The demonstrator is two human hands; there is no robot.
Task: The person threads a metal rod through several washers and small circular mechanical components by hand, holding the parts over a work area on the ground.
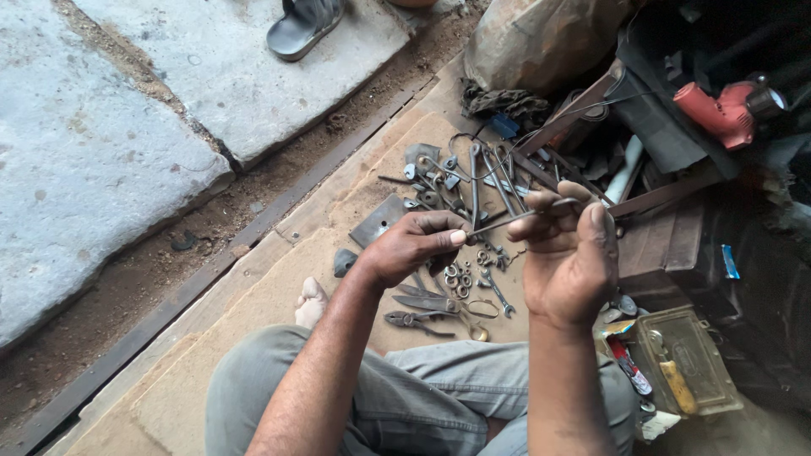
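Note:
I sit on cardboard with my knees bent. My left hand point(416, 245) pinches one end of a thin metal rod point(517, 217) between thumb and fingertips. My right hand point(568, 253) is raised with its palm toward me and grips the rod's other end near the fingertips. The rod runs almost level between the two hands. Below them lie pliers point(418, 320), a small spanner point(497, 293) and several nuts and washers point(460, 279) on the cardboard sheet point(279, 312).
More tools and metal scraps point(473, 173) lie farther out. A metal box point(688, 359) with a yellow-handled tool stands at right, a red power tool point(718, 111) behind it. Stone slabs point(93, 152), a dirt strip and another person's sandalled foot point(304, 25) are at left.

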